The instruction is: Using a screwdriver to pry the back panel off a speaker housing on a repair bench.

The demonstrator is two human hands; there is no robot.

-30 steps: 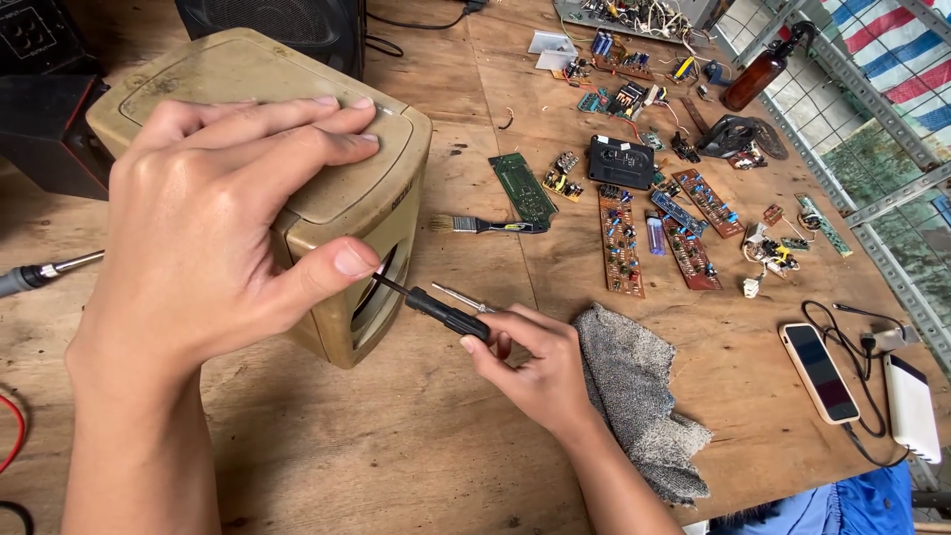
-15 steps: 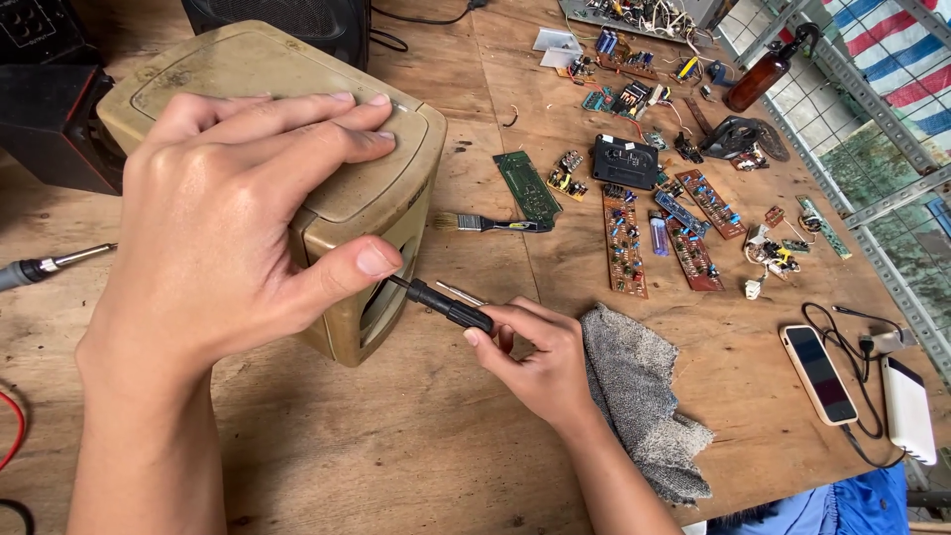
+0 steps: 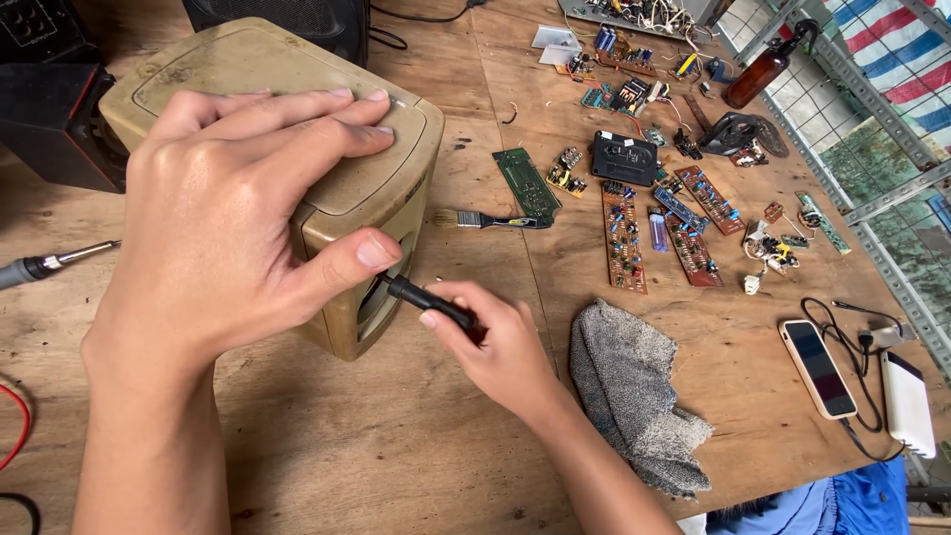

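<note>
The left hand (image 3: 233,213) lies spread over a beige speaker box (image 3: 287,129) that stands on the wooden tabletop (image 3: 396,436) at the left of the scene, fingers flat across its top and the thumb pressed against its front edge. The right hand (image 3: 495,342) is just right of the box, its fingers closed around a black-handled screwdriver (image 3: 426,299) whose tip points into the front opening of the box, under the left thumb.

A grey cloth (image 3: 634,396) lies crumpled on the tabletop near the right hand. Farther right, a phone (image 3: 817,367) with a cable rests beside a white power pack (image 3: 906,401). At the far right, several brown circuit boards (image 3: 624,238) lie scattered, with a green board (image 3: 525,183) and a small paintbrush (image 3: 490,220) between them and the box. A brown bottle (image 3: 758,74) stands at the far edge. Another tool with a metal tip (image 3: 50,265) lies at the left edge.
</note>
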